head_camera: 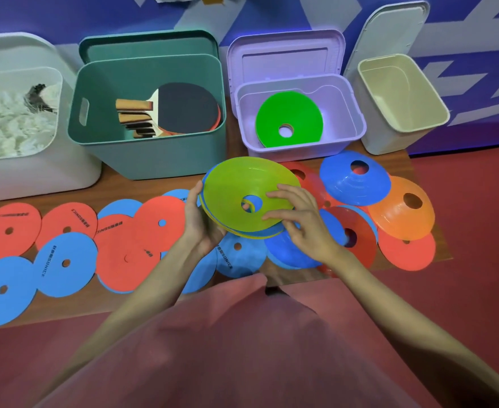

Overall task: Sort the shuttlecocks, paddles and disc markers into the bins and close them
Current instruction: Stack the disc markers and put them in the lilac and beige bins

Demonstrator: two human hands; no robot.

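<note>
Pink cloth over my knees [227, 348] lay nearest, and above it my left hand [196, 222] curled round the rim of a small stack of smooth, shallow plastic cones [242, 184], yellow-green on top, while my right hand [298, 219] lay on it with fingers loosely apart. Flat red and blue discs [66, 260] littered the wooden board beneath, domed blue and orange cones [357, 181] lay right, and the open lilac bin [301, 113] behind held one green disc [289, 119].

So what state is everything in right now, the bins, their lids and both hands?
White bin: open, holds shuttlecocks.
Teal bin: open, holds paddles.
Purple bin: open, one green disc inside.
Cream bin: open, nothing visible inside.
Left hand: grips disc stack.
Right hand: fingers resting on the stack.
</note>
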